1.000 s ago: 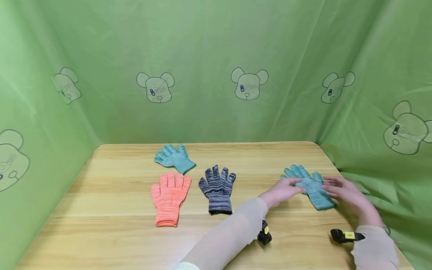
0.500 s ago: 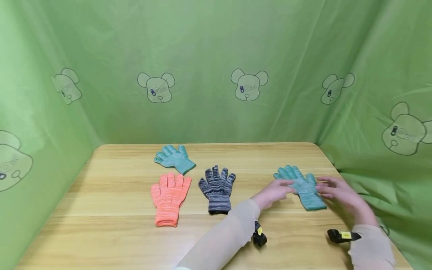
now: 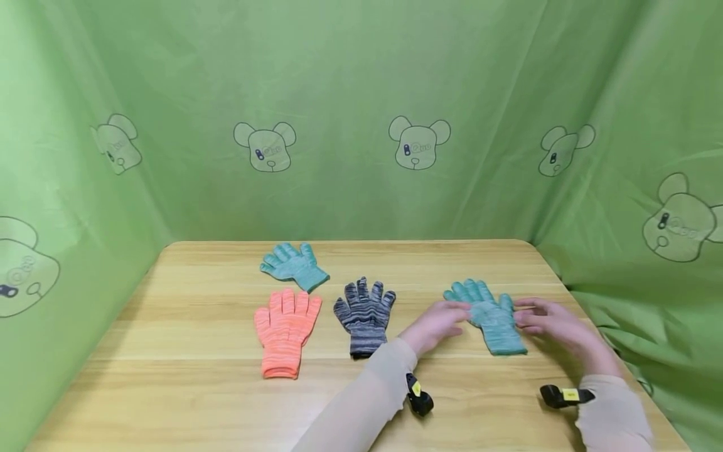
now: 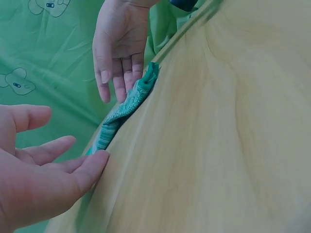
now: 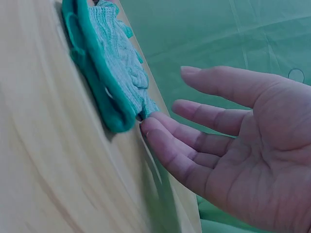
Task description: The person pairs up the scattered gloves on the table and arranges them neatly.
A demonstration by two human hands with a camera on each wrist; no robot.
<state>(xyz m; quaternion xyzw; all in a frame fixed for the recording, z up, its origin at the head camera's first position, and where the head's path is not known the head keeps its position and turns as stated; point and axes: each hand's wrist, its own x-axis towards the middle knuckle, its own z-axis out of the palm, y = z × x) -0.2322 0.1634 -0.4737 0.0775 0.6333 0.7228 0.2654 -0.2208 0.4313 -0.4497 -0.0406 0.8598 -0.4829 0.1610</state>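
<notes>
A teal knit glove (image 3: 490, 317) lies flat on the right part of the table, its fingers pointing to the back left. My left hand (image 3: 437, 323) is at its left edge, and in the left wrist view the fingertips touch the glove (image 4: 114, 124). From the other side my right hand (image 3: 550, 323) meets the glove near its thumb and cuff. In the right wrist view the right hand's fingers (image 5: 184, 170) are extended, with the fingertips against the glove's edge. Neither hand curls round it.
Left of the hands lies a black-and-grey striped glove (image 3: 366, 317), with an orange glove (image 3: 286, 333) farther left. A second teal glove (image 3: 295, 265) lies behind the orange one. Green curtains (image 3: 339, 188) surround the wooden table (image 3: 186, 402) at the back and sides.
Both hands have moved left together, and the teal glove between them has slid left across the table, turning slightly. The other gloves stay where they were.
</notes>
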